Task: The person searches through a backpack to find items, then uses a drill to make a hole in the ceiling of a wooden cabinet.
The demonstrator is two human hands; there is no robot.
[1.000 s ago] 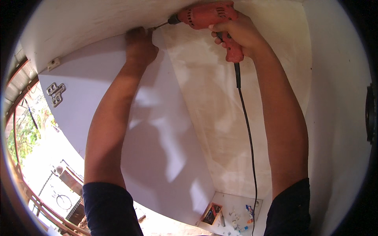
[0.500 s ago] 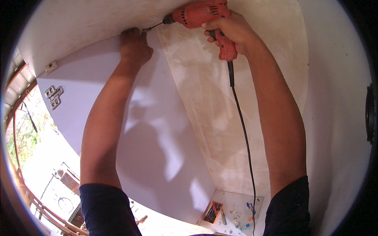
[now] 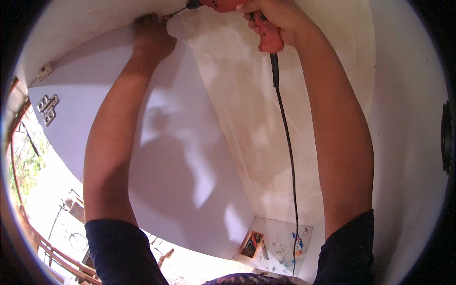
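Note:
My right hand (image 3: 280, 19) is wrapped around the handle of a red corded power drill (image 3: 270, 38). The drill's body is partly cut off by the upper edge of the picture. From its black chuck (image 3: 194, 4) a thin bit slants down and left to my left hand (image 3: 153, 38). That hand is closed against the seam where the lilac panel (image 3: 180, 142) meets the whitish panel (image 3: 95, 28). Its fingers are bent around the spot by the bit's tip; what they hold there is hidden.
A metal hinge (image 3: 47, 109) is on the lilac panel's left part, below a small pale fitting (image 3: 43, 71). The drill's black cord (image 3: 290, 161) hangs down. On a white shelf (image 3: 304, 230) lie an orange-edged box (image 3: 251, 244) of tools and several small pieces.
The whole scene has shifted upward and slightly left in the picture, so the drill's top is now cut off. Both hands keep their places at the drill and the seam.

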